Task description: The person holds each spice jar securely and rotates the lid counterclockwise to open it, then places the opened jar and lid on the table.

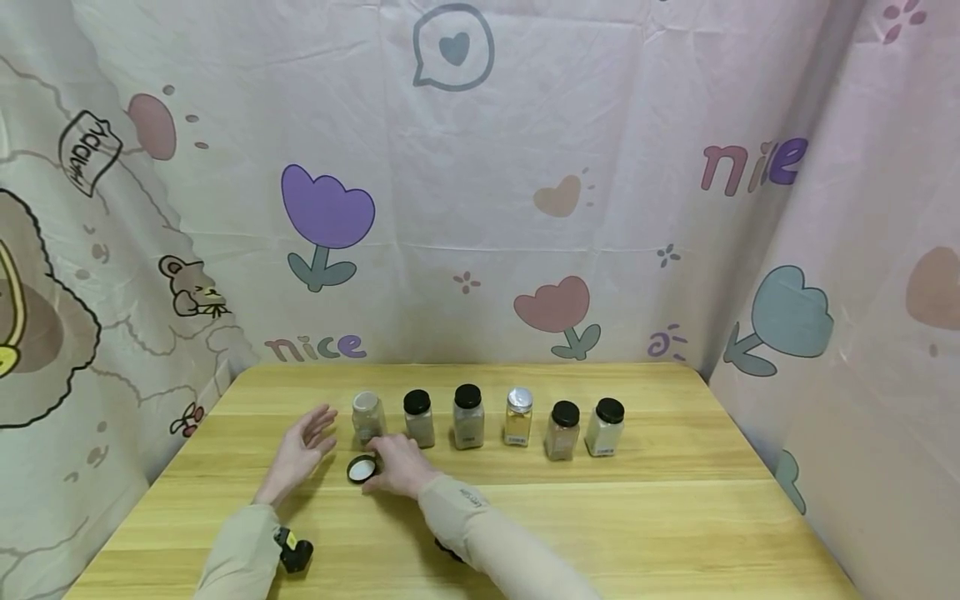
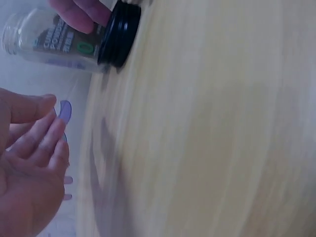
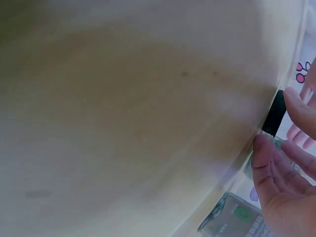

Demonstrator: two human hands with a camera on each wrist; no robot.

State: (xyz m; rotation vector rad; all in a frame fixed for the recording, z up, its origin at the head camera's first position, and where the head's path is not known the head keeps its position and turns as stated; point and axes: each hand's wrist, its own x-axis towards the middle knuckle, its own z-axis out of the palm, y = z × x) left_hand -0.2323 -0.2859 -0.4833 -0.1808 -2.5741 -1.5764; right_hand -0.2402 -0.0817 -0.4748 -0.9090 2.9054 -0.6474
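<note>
On the worktop point(image 1: 615, 533) just in front of the open jar point(image 1: 368, 412), a black lid point(image 1: 362, 469) lies flat, its white liner point(image 1: 362, 471) upward. The right hand point(image 1: 402, 467), in front of that jar and to its right, is the nearer one: the lid lies to its left, bracketed by thumb and fingertips, though whether they pinch it I cannot tell. The left hand point(image 1: 302, 446), left of the jar, has loosely extended fingers and holds nothing. The jar stands upright; right of it runs a row of five capped jars point(image 1: 468, 421), with a printed cloth point(image 1: 450, 208) behind. Only the head view shows the liner; the left wrist view adds the jar's threaded neck point(image 2: 11, 37) and a "powder" label point(image 2: 61, 42).
</note>
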